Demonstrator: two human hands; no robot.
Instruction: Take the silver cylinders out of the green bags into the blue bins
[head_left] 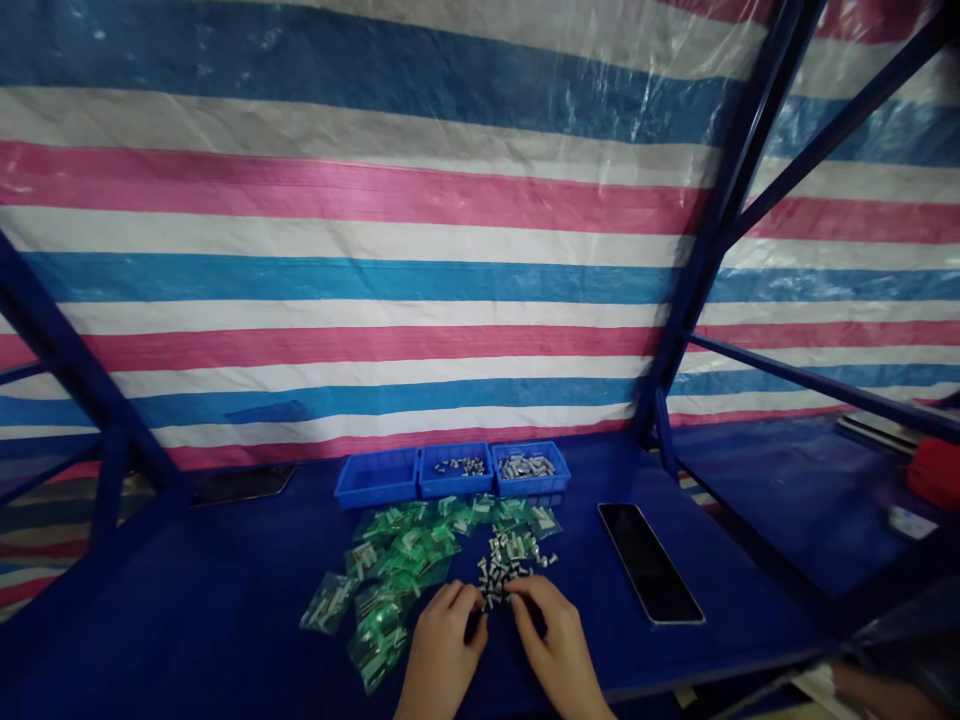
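A loose pile of small metal screws point(495, 575) lies on the blue table in front of me. At the pile's left edge, my left hand point(444, 640) has its thumb and fingers curled together, their tips hiding whatever they pinch. My right hand point(553, 632) is at the near right side of the pile, index finger and thumb bent inward among the screws; what sits between those tips is too small to make out. Small green-tinted plastic bags point(409, 555) with metal parts inside spread behind and left of the screws. One clearer bag point(328, 602) lies at the far left of them.
Three joined blue trays stand behind the bags: a bare left one point(379, 476), a middle one point(456, 485) with some screws, a right one point(529, 488) with metal pieces. A phone point(651, 565) lies right, a dark flat device point(246, 484) back left. Blue frame posts point(694, 260) flank the table.
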